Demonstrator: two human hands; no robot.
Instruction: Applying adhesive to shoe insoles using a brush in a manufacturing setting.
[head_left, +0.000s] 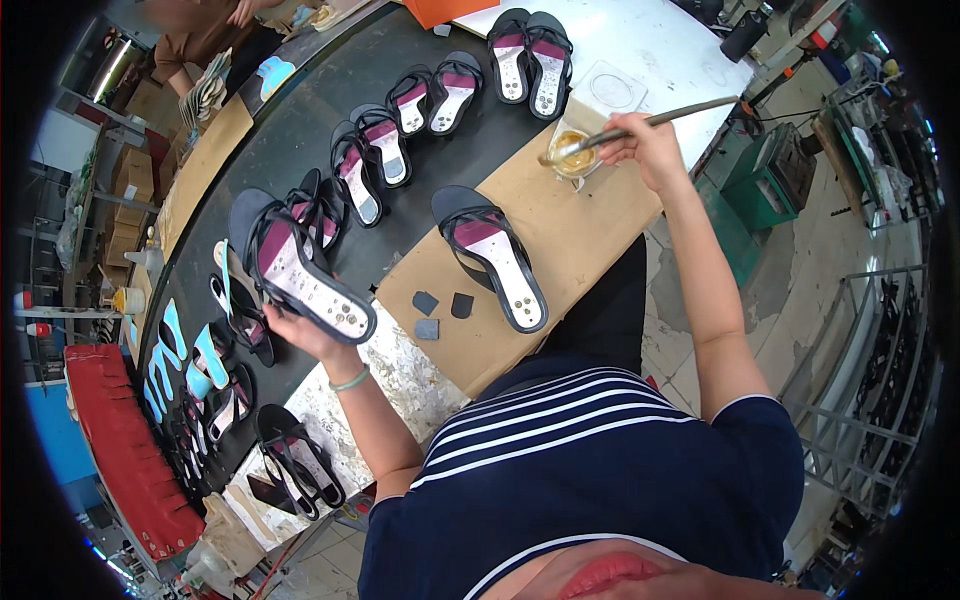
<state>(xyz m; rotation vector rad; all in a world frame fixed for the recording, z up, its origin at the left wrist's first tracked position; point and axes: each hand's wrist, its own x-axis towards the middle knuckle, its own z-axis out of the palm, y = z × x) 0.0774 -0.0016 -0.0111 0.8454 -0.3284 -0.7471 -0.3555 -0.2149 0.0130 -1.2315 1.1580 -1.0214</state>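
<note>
My left hand [312, 338] grips a black strappy sandal [315, 285] by its underside and holds it up, its white and maroon insole facing up. In my right hand [650, 152] is a long-handled brush [690, 110], its tip over a small clear container [573, 158] of yellowish, glue-like liquid. Whether the bristles touch the liquid I cannot tell. A second sandal [495, 255] of the same kind lies on a brown cardboard sheet [585, 225] between my hands. Beside it rest small dark pads [462, 305]. Metallic spots show on both white insoles.
Sandal pairs [530, 60] line the curved black work surface [420, 205], with more sandals and light-blue insole pieces [205, 360] at left. A worn, stained white board [405, 360] lies near me. Another person's brown sleeve [190, 45] shows at upper left. Green machine [765, 175] stands right.
</note>
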